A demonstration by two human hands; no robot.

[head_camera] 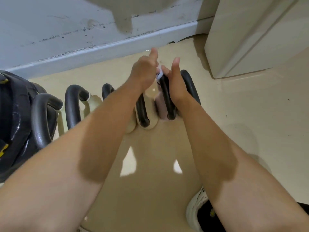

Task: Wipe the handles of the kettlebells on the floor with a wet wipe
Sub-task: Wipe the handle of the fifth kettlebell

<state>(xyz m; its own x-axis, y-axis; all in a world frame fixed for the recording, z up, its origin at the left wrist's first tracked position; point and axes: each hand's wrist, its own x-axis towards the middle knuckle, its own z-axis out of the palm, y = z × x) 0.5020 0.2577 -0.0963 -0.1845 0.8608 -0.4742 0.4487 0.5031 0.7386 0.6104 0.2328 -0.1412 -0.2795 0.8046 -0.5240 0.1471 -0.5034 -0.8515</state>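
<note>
From my remote station I recorded both arms reaching forward over the beige floor (234, 114) to the rightmost kettlebell (160, 106) in a row standing near the skirting board (100, 47). The right hand (175, 84) gripped its black handle (165, 96) near the top with the thumb raised, while the left hand (144, 72), fingers curled and thumb up, held the white wet wipe (159, 75) bunched against the top of that handle. The other kettlebells (73, 104) stood to the left, untouched by either hand, and a white shoe (194, 210) showed at the lower right.
</note>
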